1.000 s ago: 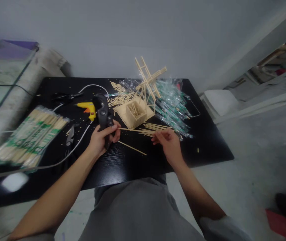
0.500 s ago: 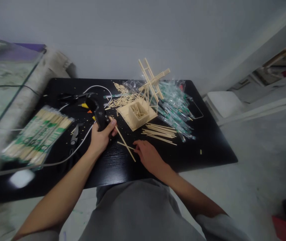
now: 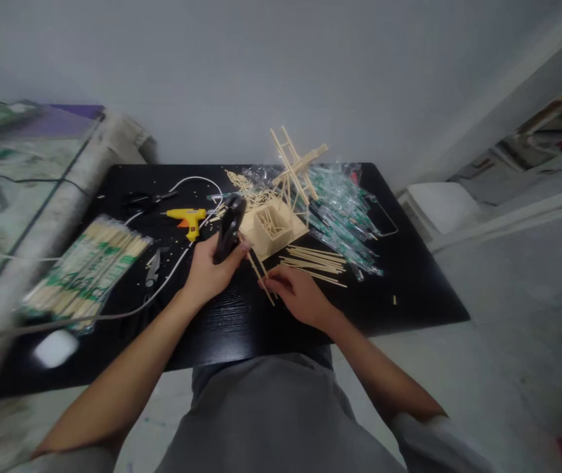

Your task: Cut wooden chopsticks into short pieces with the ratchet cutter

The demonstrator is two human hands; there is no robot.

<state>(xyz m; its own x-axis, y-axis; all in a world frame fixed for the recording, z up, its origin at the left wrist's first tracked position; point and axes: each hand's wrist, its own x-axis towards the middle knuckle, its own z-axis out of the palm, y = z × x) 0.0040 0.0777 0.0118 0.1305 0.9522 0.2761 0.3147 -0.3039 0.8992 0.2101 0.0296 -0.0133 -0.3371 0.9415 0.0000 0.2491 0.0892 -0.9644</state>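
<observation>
My left hand [image 3: 211, 266] is wrapped round a black hand tool with a curved head [image 3: 230, 226]; its exact kind is unclear. A thin wooden stick [image 3: 262, 282] runs from the fingers of that hand down towards the right. Almost parallel beside it lies a second stick, its lower part pinched by my right hand [image 3: 297, 292]. Just beyond the hands stands a wooden windmill model [image 3: 295, 164] on a square base, with an open box [image 3: 274, 236] of short sticks on the same base. Several loose sticks [image 3: 318, 259] lie right of my right hand.
A yellow glue gun [image 3: 187, 220] and grey pliers-like tool [image 3: 153, 269] lie on the left, near a white cable [image 3: 170, 266]. Packs of wrapped chopsticks [image 3: 86, 269] are at far left. Green-white wrappers [image 3: 343, 210] and cut pieces cover the back of the black table [image 3: 409, 282].
The right-hand stick has swung from crossing the other stick to lying alongside it. My left hand and the black tool moved right, uncovering the glue gun. The view shifted slightly.
</observation>
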